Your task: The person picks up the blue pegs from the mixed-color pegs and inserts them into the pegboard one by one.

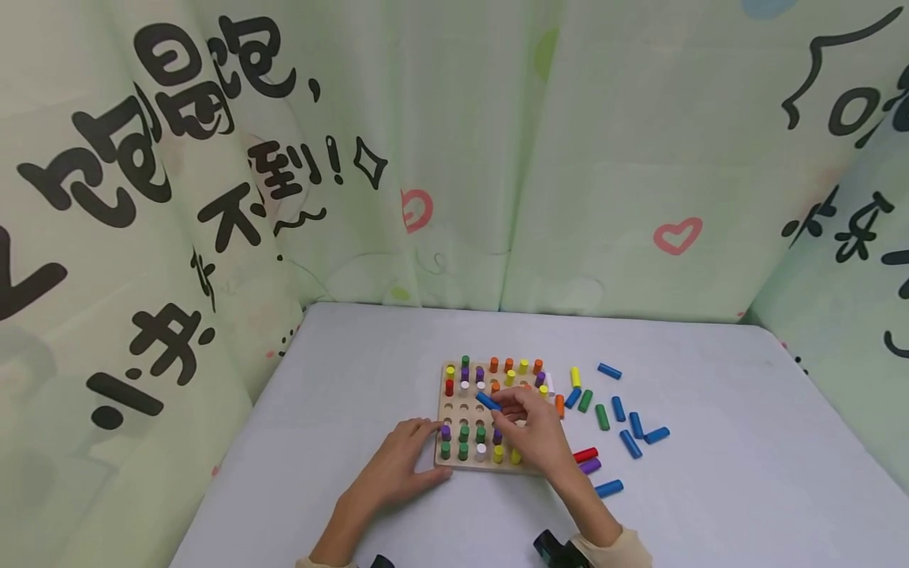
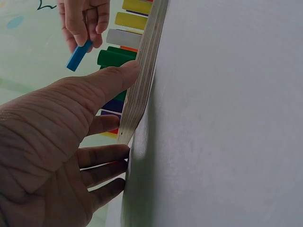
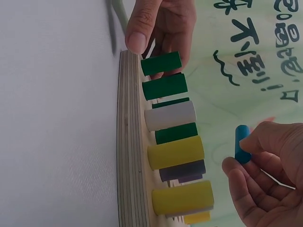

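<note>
A wooden pegboard (image 1: 456,413) stands on the table, with upright pegs in yellow, green, purple, white, red and orange. Between its back and front rows run holes without pegs. My left hand (image 1: 401,461) lies at the board's front left corner; in the left wrist view its thumb (image 2: 116,78) touches the board's edge and the fingers are fairly straight. A blue peg (image 1: 487,401) is pinched between the thumb and fingers of my right hand (image 1: 534,432), tilted above the middle of the board. That hand hides part of the board's right side.
Loose pegs lie to the right of the board: several blue ones (image 1: 630,444), green ones (image 1: 602,417), a yellow one (image 1: 575,377), a red one (image 1: 585,454) and a purple one (image 1: 590,466). A printed curtain (image 1: 454,158) hangs behind the white table (image 1: 710,489).
</note>
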`<state>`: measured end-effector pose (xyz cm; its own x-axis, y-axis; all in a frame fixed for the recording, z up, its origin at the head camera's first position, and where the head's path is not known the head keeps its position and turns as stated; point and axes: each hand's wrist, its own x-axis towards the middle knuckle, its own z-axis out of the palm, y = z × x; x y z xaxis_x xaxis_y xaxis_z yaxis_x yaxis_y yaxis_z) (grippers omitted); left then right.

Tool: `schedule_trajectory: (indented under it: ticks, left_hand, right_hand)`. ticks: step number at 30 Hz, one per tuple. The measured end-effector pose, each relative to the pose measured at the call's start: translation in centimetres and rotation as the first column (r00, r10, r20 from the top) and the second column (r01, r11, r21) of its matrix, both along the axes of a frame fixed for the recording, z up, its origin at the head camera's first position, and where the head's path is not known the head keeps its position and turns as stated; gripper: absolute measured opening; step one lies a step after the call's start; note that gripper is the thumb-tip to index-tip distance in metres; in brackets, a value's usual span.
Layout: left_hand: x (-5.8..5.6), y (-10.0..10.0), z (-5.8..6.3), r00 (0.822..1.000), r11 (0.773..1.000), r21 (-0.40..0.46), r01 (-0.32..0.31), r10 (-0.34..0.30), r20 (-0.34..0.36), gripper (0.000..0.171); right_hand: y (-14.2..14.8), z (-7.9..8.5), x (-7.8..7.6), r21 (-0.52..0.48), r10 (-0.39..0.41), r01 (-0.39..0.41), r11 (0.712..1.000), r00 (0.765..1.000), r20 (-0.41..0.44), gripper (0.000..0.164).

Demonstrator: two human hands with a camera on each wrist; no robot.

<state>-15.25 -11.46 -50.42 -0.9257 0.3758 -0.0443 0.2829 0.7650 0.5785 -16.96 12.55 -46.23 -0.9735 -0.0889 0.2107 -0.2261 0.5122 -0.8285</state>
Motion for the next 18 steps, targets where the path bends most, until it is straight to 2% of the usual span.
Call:
schedule_trajectory:
  ticks: [14,18]
  left_hand:
    - [0.1,-0.1,-0.1,1.0,1.0,0.004,-0.007,0.007,0.005,0.074]
    - [0.0,-0.1,-0.1,1.0,1.0,0.004,-0.006,0.006,0.006,0.074]
  right_hand:
    - [-1.0,-0.5,-0.7,-0.026,0.026,-0.025,0.999,0.998,0.053,0.022]
    - [-1.3,-0.7,-0.9,-0.021,0.039,-0.038,0.999,0.998,0.043,0.022]
